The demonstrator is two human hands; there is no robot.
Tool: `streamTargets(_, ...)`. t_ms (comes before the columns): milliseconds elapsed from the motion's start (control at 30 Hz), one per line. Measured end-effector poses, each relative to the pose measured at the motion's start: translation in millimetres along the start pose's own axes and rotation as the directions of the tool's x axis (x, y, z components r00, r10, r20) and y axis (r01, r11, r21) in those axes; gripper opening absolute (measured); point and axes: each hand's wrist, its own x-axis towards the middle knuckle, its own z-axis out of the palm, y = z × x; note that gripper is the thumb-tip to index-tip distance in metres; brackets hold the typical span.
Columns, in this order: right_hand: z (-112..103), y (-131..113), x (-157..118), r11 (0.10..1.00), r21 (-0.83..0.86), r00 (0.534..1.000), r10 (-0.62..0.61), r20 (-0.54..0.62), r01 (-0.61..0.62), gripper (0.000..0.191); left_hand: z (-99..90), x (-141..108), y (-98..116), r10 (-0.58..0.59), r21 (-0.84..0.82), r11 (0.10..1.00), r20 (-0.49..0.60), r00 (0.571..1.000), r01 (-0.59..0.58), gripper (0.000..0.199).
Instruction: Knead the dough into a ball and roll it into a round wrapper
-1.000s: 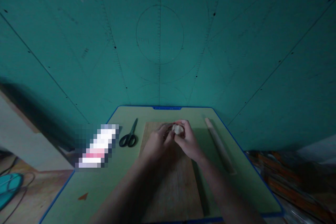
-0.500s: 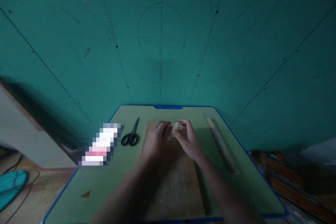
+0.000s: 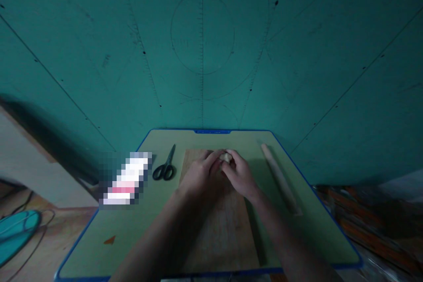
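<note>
A small pale lump that looks like dough sits between my two hands over the far end of a wooden cutting board. My right hand pinches it from the right, thumb on the near side and fingers curled behind. From the left, my left hand bends its fingers against the same lump, and its fingertips are partly hidden. The two hands nearly meet at the top. Both forearms pass above the board and cover part of it.
Black-handled scissors lie left of the board, and a blurred-out bright object is farther left. A wooden rolling pin lies on the right. An orange triangular scrap is near the front left of the blue-edged table. Behind stands a green wall.
My hands have come closer together around the dough, my left hand shifting right. The lump looks more compact and less of it shows. The view has tilted slightly.
</note>
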Motion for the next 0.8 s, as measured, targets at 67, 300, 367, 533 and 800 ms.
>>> streamTargets(67, 0.6, -1.1, -0.4, 0.999, -0.026, 1.0, -0.025, 0.008, 0.025, 0.027, 0.7, -0.1, 2.7, -0.046, -0.01, 0.999, -0.02, 0.999, 0.046, 0.036)
streamTargets(300, 2.2, 1.7, -2.0, 0.99, -0.097, 0.994, -0.104, 0.017, 0.105, 0.034, 6.7, -2.0, 3.6, -0.166, -0.199, 0.969, -0.085, 0.982, 0.146, 0.032)
streamTargets(367, 2.5, 1.6, -2.2, 0.992, -0.114, 0.998, -0.064, -0.004, 0.063, 0.035, 7.4, -2.2, 2.6, -0.176, -0.206, 0.967, -0.123, 0.977, 0.148, 0.032)
streamTargets(533, 0.0, -2.5, -1.5, 0.977, -0.209, 0.999, -0.042, 0.015, 0.044, 0.025, 5.5, -0.9, 1.5, -0.136, -0.171, 0.978, -0.111, 0.985, 0.116, 0.033)
streamTargets(800, -0.4, -5.2, -2.7, 0.948, -0.277, 0.988, -0.138, 0.074, 0.153, 0.025, -0.6, -2.1, 6.7, -0.122, -0.093, 0.989, -0.044, 0.992, 0.117, 0.031)
